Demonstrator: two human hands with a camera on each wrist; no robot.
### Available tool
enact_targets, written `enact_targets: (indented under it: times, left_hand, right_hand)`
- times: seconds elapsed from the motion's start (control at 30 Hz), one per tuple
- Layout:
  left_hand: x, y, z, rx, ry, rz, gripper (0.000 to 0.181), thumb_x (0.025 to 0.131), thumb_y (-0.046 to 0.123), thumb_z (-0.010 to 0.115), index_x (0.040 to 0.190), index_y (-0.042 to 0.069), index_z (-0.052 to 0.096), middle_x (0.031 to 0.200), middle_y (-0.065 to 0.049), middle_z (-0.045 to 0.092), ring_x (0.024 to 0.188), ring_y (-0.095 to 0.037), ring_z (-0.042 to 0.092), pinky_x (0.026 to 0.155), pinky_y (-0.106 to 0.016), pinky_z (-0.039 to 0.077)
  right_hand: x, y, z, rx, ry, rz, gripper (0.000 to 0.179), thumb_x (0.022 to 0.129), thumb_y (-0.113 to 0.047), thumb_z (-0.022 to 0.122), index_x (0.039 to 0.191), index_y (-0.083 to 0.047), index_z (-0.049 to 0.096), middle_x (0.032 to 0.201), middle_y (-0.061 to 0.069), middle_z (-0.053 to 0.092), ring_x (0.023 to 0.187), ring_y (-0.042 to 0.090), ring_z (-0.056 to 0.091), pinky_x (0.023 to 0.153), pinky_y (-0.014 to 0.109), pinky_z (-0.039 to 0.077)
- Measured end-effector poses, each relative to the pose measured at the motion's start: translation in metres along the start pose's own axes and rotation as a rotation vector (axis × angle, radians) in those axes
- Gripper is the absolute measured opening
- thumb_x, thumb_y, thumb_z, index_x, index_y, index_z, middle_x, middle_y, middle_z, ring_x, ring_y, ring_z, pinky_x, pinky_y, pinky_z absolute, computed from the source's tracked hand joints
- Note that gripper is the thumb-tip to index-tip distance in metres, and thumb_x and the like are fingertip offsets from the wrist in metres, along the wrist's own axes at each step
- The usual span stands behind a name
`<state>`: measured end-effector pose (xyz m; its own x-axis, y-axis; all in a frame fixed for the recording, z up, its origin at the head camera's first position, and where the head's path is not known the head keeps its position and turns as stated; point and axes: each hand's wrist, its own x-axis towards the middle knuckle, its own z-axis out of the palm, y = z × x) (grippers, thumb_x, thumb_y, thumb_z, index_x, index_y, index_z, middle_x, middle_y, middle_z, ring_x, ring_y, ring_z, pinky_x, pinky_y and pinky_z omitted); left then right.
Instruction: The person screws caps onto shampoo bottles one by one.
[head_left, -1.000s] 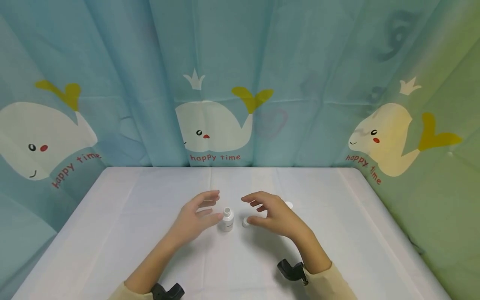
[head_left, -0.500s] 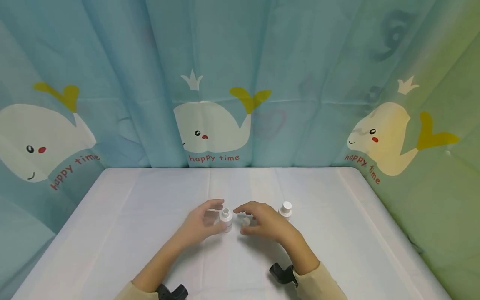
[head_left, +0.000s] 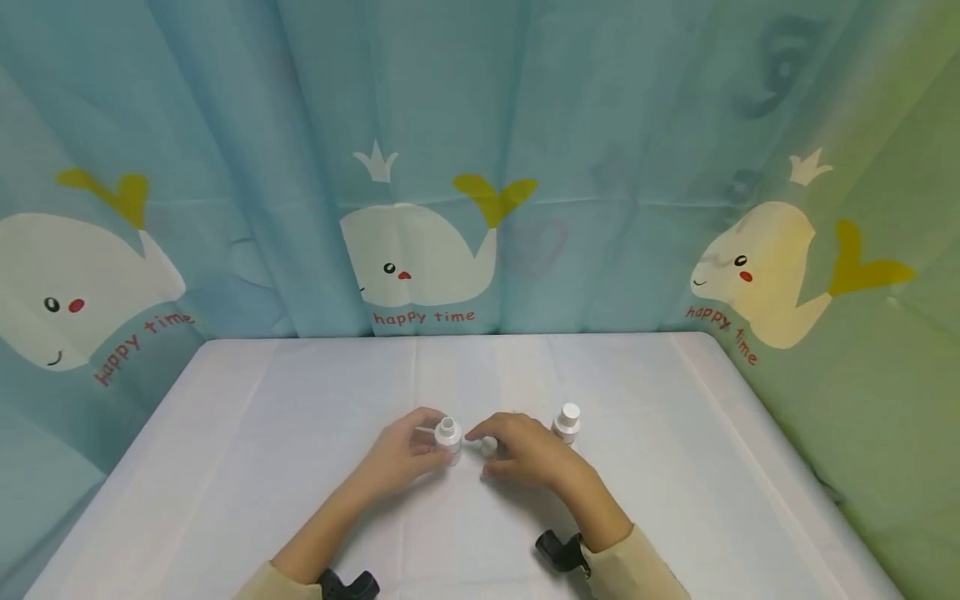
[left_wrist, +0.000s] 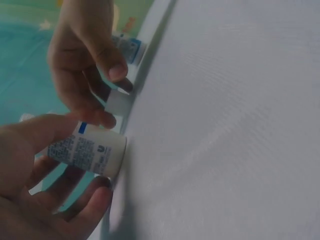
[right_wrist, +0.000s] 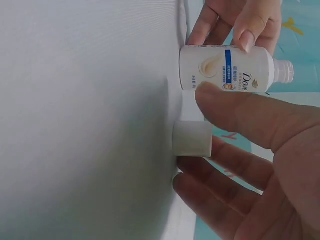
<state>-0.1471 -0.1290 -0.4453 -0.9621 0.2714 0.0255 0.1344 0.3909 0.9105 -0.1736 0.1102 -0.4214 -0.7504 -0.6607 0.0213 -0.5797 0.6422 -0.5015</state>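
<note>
A small white Dove bottle (right_wrist: 220, 67), uncapped with its neck bare, stands upright on the table. My left hand (head_left: 405, 450) holds it from the left, the thumb against its near side and the fingers around the far side. To its right a white cap (right_wrist: 192, 139) rests on the table. My right hand (head_left: 528, 450) reaches around this cap, fingers bent on its far side. In the right wrist view a gap shows between the thumb and the cap.
A second small white bottle (head_left: 567, 422), with its cap on, stands behind the right hand. The white-covered table (head_left: 300, 392) ends at a blue curtain (head_left: 615, 250) printed with whales, which turns green on the right.
My left hand has moved right and closed around the open bottle. The right hand has come lower around the cap, and the second bottle now shows more fully.
</note>
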Motion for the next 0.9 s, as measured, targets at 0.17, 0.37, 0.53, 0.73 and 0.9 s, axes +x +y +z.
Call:
enact_targets:
  times: [0.17, 0.37, 0.53, 0.73, 0.9]
  left_hand:
    - [0.004, -0.001, 0.005, 0.006, 0.008, -0.008, 0.044, 0.083, 0.02, 0.081, 0.122, 0.013, 0.06, 0.126, -0.008, 0.065, 0.107, -0.028, 0.069, 0.091, -0.039, 0.056]
    - [0.004, 0.002, 0.008, 0.013, 0.038, -0.021, 0.042, 0.082, 0.017, 0.081, 0.118, 0.014, 0.062, 0.122, -0.007, 0.066, 0.104, -0.028, 0.07, 0.09, -0.041, 0.056]
    - [0.005, 0.003, 0.01, 0.017, 0.03, -0.024, 0.041, 0.082, 0.019, 0.082, 0.118, 0.015, 0.062, 0.119, -0.005, 0.068, 0.103, -0.026, 0.07, 0.09, -0.042, 0.057]
    - [0.008, 0.007, 0.01, -0.025, 0.022, 0.006, 0.042, 0.082, 0.017, 0.081, 0.119, 0.014, 0.062, 0.119, -0.006, 0.068, 0.104, -0.026, 0.07, 0.092, -0.041, 0.056]
    - [0.012, 0.013, 0.01, -0.064, 0.04, 0.028, 0.042, 0.083, 0.015, 0.08, 0.121, 0.013, 0.062, 0.12, -0.008, 0.066, 0.111, -0.029, 0.068, 0.095, -0.038, 0.055]
  right_hand:
    - [0.0, -0.001, 0.0, -0.059, 0.011, -0.008, 0.04, 0.079, -0.013, 0.082, 0.118, -0.014, 0.072, 0.115, -0.001, 0.071, 0.109, 0.017, 0.064, 0.097, 0.039, 0.049]
    - [0.0, 0.0, -0.001, -0.072, 0.024, -0.034, 0.029, 0.076, -0.007, 0.081, 0.103, -0.016, 0.074, 0.1, -0.004, 0.072, 0.097, 0.013, 0.063, 0.093, 0.037, 0.049]
    - [-0.001, 0.001, -0.001, -0.053, 0.039, -0.02, 0.026, 0.075, -0.003, 0.079, 0.095, -0.019, 0.074, 0.095, -0.008, 0.071, 0.093, 0.01, 0.062, 0.09, 0.036, 0.049]
    - [-0.003, -0.001, -0.007, -0.001, 0.069, -0.022, 0.024, 0.077, -0.002, 0.078, 0.097, -0.015, 0.074, 0.094, -0.007, 0.071, 0.086, 0.011, 0.061, 0.081, 0.03, 0.051]
    - [-0.006, -0.005, -0.015, 0.005, 0.097, -0.055, 0.024, 0.079, -0.002, 0.076, 0.1, -0.012, 0.073, 0.096, -0.003, 0.072, 0.085, 0.012, 0.062, 0.078, 0.028, 0.053]
